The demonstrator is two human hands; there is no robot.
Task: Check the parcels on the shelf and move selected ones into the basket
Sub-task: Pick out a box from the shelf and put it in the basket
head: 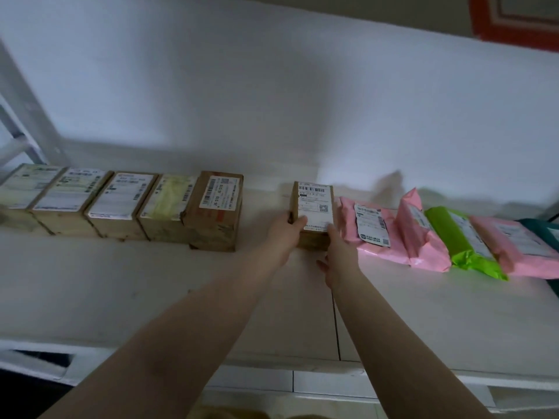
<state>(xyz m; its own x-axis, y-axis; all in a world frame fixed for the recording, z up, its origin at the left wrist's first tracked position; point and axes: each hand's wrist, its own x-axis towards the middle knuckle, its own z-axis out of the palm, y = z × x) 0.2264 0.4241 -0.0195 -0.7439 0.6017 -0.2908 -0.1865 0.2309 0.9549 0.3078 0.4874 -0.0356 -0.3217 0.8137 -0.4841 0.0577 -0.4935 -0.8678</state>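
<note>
While hands apparently grip box (313, 213), left (287, 231), right (340, 255), on shelf (151, 282).

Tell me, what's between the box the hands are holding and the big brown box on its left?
Nothing: in the head view, only bare white shelf separates the held box from the big brown box.

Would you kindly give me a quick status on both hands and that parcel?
Left hand and right hand both on small cardboard box, on shelf. Pink mailer close on its right. Basket not in view.
</note>
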